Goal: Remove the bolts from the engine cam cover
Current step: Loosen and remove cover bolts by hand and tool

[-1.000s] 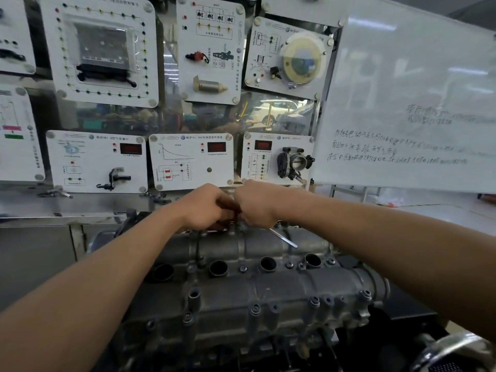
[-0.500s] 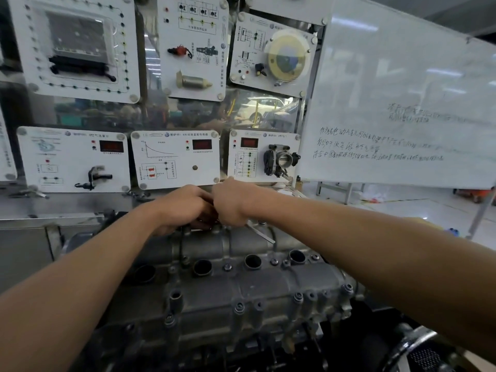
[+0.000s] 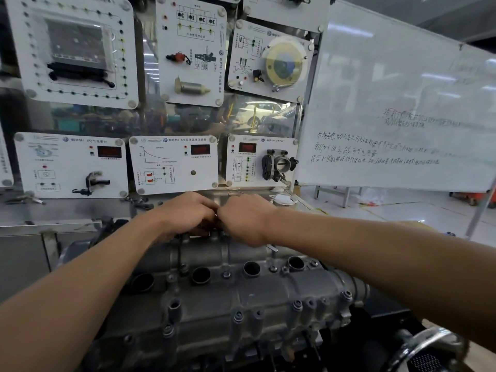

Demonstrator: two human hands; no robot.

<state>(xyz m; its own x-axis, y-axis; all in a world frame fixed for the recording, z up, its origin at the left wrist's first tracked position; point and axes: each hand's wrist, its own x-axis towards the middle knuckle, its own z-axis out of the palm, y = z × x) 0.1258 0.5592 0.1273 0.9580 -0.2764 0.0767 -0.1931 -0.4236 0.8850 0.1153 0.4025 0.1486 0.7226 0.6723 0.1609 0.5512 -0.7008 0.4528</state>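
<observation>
The grey cast cam cover (image 3: 241, 294) fills the lower middle, with round plug holes along its centre and several bolts (image 3: 226, 274) seated in it. Both hands meet at its far edge. My right hand (image 3: 245, 218) is curled round a slim metal tool (image 3: 271, 247), only whose end pokes out below the fist. My left hand (image 3: 185, 213) has its fingers curled down against the same spot; what they hold is hidden. The bolt under the hands is out of sight.
A wall of white training panels (image 3: 173, 163) with gauges and parts stands right behind the engine. A whiteboard (image 3: 397, 116) with writing leans at the right. A metal shelf (image 3: 268, 196) runs behind the hands. A chrome ring (image 3: 429, 342) sits at the lower right.
The tool's visible end under my right hand has grown shorter and swung round. Both hands stay together at the cover's far edge; the view has shifted slightly.
</observation>
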